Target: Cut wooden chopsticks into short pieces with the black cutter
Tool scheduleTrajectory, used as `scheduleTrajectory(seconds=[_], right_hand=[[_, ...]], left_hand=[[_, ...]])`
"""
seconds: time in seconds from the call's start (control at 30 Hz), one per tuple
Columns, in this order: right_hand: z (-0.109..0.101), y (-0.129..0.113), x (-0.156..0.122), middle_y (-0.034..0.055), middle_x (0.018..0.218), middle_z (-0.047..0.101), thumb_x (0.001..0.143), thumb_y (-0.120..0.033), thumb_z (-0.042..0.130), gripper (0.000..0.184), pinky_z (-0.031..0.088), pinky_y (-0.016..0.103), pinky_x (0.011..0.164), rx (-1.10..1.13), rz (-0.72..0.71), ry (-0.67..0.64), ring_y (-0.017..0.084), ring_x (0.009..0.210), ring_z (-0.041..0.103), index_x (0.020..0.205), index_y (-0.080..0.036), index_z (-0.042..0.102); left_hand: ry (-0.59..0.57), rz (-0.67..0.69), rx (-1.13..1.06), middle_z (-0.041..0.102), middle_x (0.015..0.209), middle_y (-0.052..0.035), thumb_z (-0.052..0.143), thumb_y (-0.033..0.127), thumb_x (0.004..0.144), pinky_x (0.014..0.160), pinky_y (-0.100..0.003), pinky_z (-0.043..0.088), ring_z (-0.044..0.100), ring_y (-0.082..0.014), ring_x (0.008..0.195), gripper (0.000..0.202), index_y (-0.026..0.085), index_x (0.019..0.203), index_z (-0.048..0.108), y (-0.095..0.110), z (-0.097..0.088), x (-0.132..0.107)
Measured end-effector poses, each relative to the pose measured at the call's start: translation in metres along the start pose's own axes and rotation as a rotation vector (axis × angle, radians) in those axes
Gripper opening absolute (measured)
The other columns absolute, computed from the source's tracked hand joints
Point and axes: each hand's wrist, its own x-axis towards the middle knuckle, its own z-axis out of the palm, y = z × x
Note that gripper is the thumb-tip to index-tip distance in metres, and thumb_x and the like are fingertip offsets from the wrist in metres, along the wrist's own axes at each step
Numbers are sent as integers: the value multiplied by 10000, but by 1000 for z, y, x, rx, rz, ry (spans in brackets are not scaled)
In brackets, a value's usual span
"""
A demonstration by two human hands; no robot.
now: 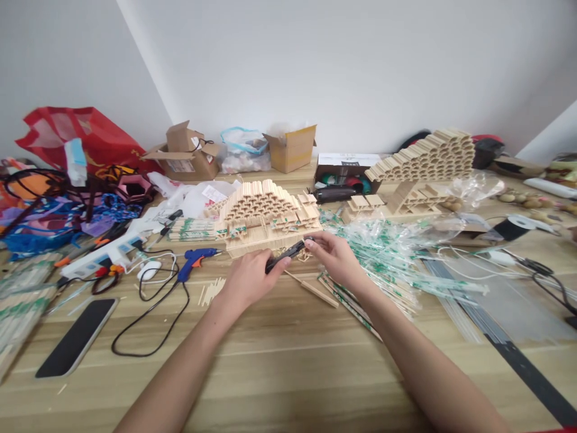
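My left hand is closed around a slim black tool, its far end pointing up and right; palm and fingers hide part of it, so its exact kind is unclear. At that far end, my right hand has its fingertips pinched together, and what they hold is too small to make out. Just beyond both hands stands a stacked structure of wooden sticks. Small cut stick pieces lie to the left of my left hand. Below my right hand, a few longer wooden sticks rest on the table.
A blue glue gun with a black cable lies left, near a power strip and a phone. Stick bundles in plastic wrappers spread to the right. Another stick structure and cardboard boxes stand behind.
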Motion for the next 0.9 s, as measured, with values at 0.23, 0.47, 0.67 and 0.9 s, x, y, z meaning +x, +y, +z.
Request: scheduleTrajectory(seconds=[0.23, 0.47, 0.67, 0.9], right_hand=[[0, -7, 0, 116, 1096, 775, 882, -554, 689, 449, 551, 363, 894, 49, 45, -33, 248, 999, 717, 1125, -176, 694], [-2, -9, -1, 61, 779, 688, 998, -587, 461, 498, 516, 325, 680, -154, 1, -33, 207, 728, 635, 853, -173, 696], [4, -10, -5, 69, 823, 755, 888, -403, 659, 232, 525, 317, 677, -220, -14, 34, 212, 727, 676, 893, -183, 731], [9, -6, -6, 57, 757, 762, 839, -321, 693, 131, 509, 301, 634, -145, -44, 100, 207, 684, 682, 813, -195, 717]], left_hand=[[8, -42, 30, 749, 839, -102, 313, 753, 967, 668, -333, 352, 680, -283, 802, 659, 208, 860, 669, -4, 0, 2], [10, -35, 0, 731, 771, -95, 285, 736, 981, 640, -321, 331, 660, -242, 733, 694, 205, 741, 664, -5, -7, 2], [10, -64, 33, 744, 799, -114, 263, 767, 964, 645, -329, 366, 679, -269, 765, 734, 209, 763, 694, -3, -4, 1], [62, -35, 81, 755, 852, -120, 291, 759, 965, 663, -334, 400, 688, -276, 797, 702, 200, 832, 694, -4, -4, 1]])
